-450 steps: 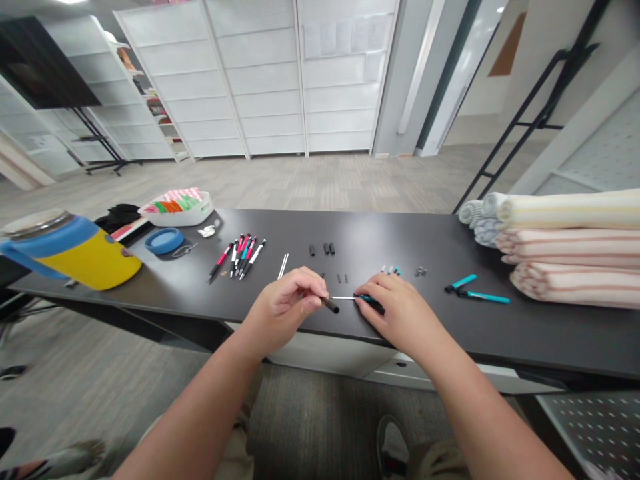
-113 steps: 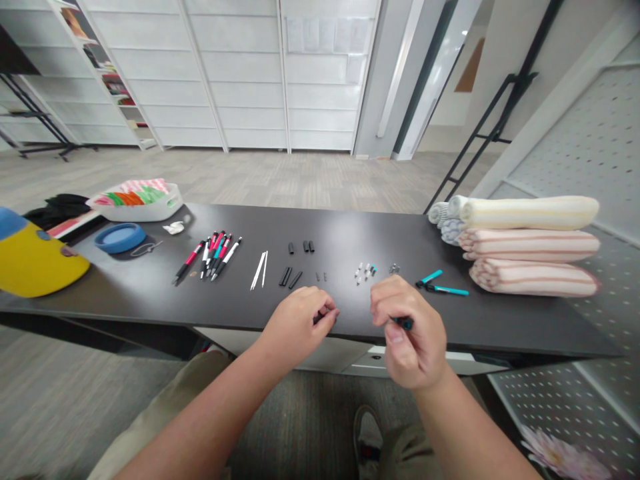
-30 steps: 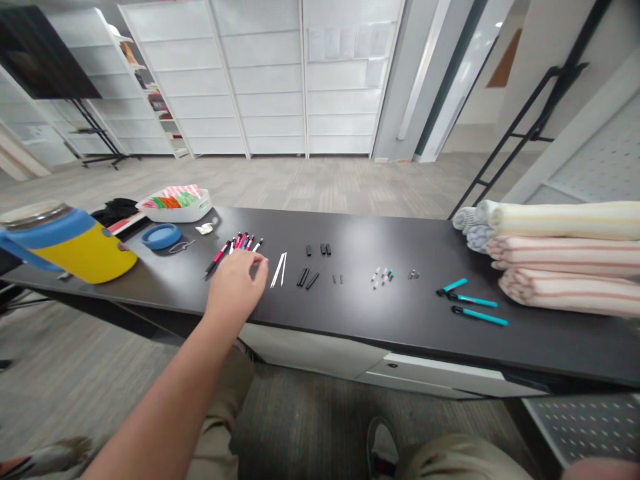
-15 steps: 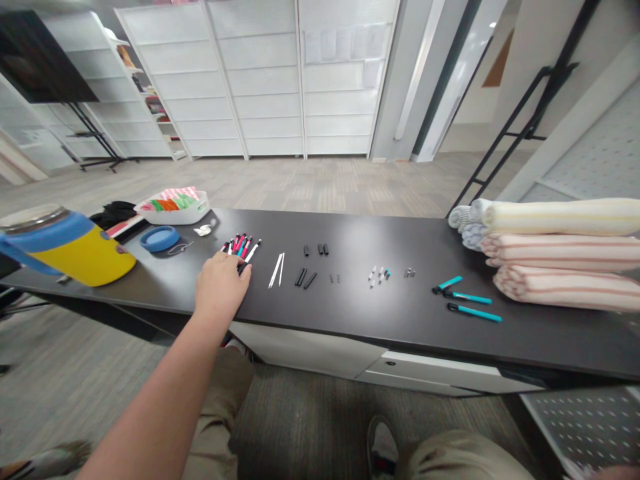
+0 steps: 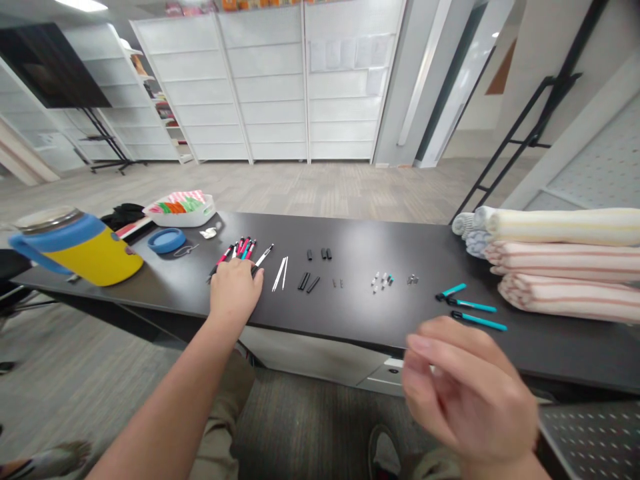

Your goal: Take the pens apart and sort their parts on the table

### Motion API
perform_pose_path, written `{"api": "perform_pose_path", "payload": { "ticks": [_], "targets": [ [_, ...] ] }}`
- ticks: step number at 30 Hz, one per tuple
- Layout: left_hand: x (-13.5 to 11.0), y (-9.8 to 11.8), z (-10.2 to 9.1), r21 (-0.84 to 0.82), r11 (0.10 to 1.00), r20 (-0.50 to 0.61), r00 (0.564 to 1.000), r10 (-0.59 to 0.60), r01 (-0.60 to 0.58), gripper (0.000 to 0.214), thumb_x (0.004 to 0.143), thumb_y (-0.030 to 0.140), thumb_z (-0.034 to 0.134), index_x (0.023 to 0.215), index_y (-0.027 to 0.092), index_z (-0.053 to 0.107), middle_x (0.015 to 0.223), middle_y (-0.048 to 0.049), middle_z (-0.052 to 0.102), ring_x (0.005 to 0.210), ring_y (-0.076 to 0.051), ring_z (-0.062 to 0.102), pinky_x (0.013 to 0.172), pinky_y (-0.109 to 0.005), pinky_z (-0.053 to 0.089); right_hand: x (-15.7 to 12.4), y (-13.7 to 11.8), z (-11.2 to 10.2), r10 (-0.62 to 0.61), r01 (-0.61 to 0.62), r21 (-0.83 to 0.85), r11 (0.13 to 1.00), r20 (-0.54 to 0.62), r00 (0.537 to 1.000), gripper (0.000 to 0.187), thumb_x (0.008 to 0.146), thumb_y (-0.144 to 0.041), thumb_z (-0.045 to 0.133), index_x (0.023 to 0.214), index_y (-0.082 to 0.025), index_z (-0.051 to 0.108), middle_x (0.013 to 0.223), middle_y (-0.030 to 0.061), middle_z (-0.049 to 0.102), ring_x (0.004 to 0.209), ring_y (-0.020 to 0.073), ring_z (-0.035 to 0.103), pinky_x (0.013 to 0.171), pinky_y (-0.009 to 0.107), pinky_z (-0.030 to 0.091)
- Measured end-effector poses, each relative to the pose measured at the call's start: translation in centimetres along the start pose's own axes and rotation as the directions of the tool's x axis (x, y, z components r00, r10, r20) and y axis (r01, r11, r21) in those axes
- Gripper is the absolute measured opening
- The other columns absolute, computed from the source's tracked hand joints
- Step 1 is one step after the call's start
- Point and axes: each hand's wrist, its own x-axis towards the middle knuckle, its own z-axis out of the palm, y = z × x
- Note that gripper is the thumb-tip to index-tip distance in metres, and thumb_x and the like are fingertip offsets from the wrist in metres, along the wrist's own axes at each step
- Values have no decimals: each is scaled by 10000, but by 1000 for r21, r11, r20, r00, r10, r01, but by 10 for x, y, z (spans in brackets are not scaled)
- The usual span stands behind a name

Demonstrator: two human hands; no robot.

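**Bright, even room light; blur at lower right**

A ceiling light [image 5: 80, 5] at the upper left edge glows white. The dark surface [image 5: 350, 313] carries a dull sheen and only faint, soft shadows. The left hand [image 5: 235, 291] is sharp. The right hand [image 5: 467, 393], close to the lens, is smeared by blur. The wide lens tilts the shelves [image 5: 270, 87] and bends lines near the edges.

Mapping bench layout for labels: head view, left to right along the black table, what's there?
yellow jug → blue ring → left hand on the pens → white rods → black tubes → small tips → teal pen parts → rolled towels
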Motion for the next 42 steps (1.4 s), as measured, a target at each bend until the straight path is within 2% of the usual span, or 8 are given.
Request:
{"api": "perform_pose_path", "payload": {
  "ticks": [5, 8, 11, 14, 18, 22, 31, 42],
  "targets": [
    [1, 1, 2, 21, 1000, 22, 999, -23, 22, 309, 987, 351, 516, 1042, 163, 756, 1073, -186, 714, 1006, -392, 625, 818, -484, 512, 15, 26, 46, -133, 133, -3, 991, 43, 990, 328, 928, -71, 596, 1209, -239, 608, 935, 50, 716, 804, 186, 678, 721, 309, 536],
    [1, 1, 0, -10, 1000, -30, 1000, -5, 5, 260, 993, 303, 523, 1037, 167, 740, 1079, -174, 707, 1012, -381, 614, 820, -473, 495, 11, 45, 59, 29, -27, -18, 999, 115, 993, 160, 1001, -177, 547, 1131, -217, 633, 904, 49, 700, 756, 178, 647, 731, 316, 517],
    [-5, 7, -7, -104, 987, -166, 981, 105, -123, 220, 1022, 290, 524, 1071, 176, 706, 1098, -148, 704, 1048, -354, 601, 872, -460, 470, 9, 61, 66, 276, -265, -78, 961, 224, 935, 222, 1052, -339, 508, 1139, -209, 665, 860, 39, 690, 674, 172, 609, 688, 319, 496],
    [-17, 20, -15, -218, 879, -230, 898, 375, -423, 216, 1064, 284, 499, 1096, 182, 686, 1096, -125, 706, 1039, -292, 613, 900, -419, 448, 11, 67, 67, 415, -413, -77, 908, 315, 854, 332, 1060, -457, 488, 1206, -218, 666, 850, 34, 707, 662, 182, 622, 654, 313, 484],
    [-37, 39, -16, -305, 642, -235, 709, 665, -703, 222, 1094, 258, 482, 1173, 205, 682, 1171, -98, 709, 1090, -241, 630, 969, -409, 431, 13, 66, 67, 398, -407, -60, 911, 384, 833, 379, 1087, -490, 403, 1047, -234, 680, 792, 27, 704, 704, 200, 648, 668, 310, 459],
    [-46, 51, -14, -337, 595, -242, 678, 694, -730, 220, 1100, 242, 474, 1213, 195, 656, 1208, -94, 709, 1141, -239, 625, 1009, -412, 425, 10, 66, 67, 347, -347, -86, 934, 450, 823, 454, 1101, -478, 373, 760, -239, 556, 679, 2, 632, 652, 184, 611, 642, 300, 397],
    [-45, 56, -18, -337, 586, -218, 667, 713, -737, 168, 1076, 303, 517, 1110, 190, 637, 1029, -78, 726, 1036, -252, 635, 937, -420, 417, 12, 65, 69, 356, -351, -94, 932, 431, 829, 494, 1090, -518, 378, 684, -237, 398, 597, -24, 504, 570, 159, 505, 598, 297, 319],
    [-42, 59, -17, -247, 536, -283, 589, 757, -807, 260, 1102, 352, 512, 954, 199, 661, 833, -25, 696, 868, -207, 584, 849, -388, 376, 12, 59, 72, 387, -411, -22, 912, 381, 839, 502, 1087, -511, 369, 673, -227, 380, 581, -33, 437, 552, 136, 454, 573, 281, 291]
  ]
}}
